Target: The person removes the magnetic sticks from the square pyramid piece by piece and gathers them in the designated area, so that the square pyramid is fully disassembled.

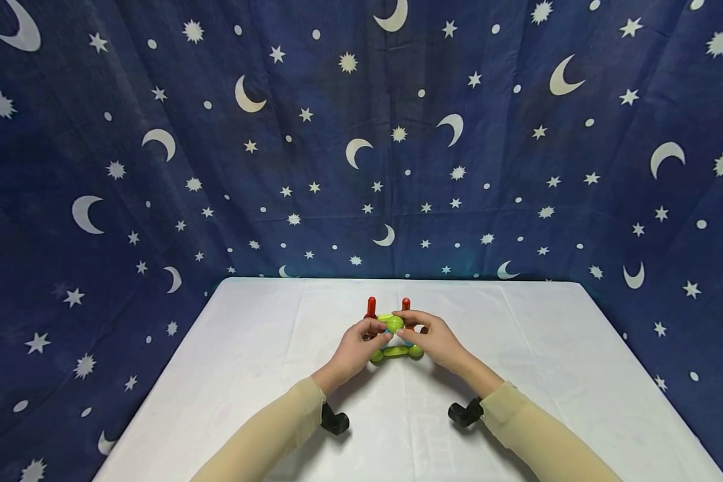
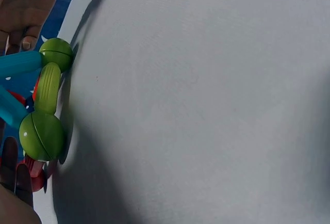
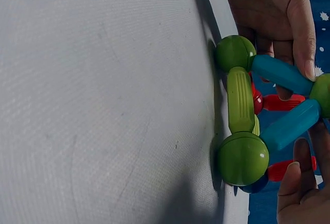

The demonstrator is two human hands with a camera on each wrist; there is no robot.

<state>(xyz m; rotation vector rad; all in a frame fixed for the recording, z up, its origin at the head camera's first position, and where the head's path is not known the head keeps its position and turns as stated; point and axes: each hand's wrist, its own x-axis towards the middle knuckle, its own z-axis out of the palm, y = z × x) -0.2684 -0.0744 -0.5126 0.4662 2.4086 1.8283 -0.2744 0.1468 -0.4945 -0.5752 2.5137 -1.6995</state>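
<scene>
Seating the top green ball (image 1: 395,325) on two blue rods looks like the step in hand. Ball is set at the apex of the front triangle, raised above the white table (image 1: 247,335). It appears gripped between thumb and fingers by the right hand (image 1: 436,338), contact partly hidden. Upper end of the left blue rod (image 3: 282,74) appears pinched by the left hand (image 1: 357,347), thumb right at the joint. Right blue rod (image 3: 290,126) is met by the ball too; whether either joint is fully seated can't be told.

Ball should be eased down along the rod axes, not shoved sideways, or the frame may be tipped. Rod should be braced near its tip so load isn't levered into the base joints.

Below, left base ball (image 3: 234,53) and right base ball (image 3: 242,159) are joined by a green crossbar (image 3: 241,100); triangle is best held in line with it. Behind, left red rod (image 1: 371,308) and right red rod (image 1: 406,304) stand upright; could be knocked, so fingers should be held clear.
</scene>
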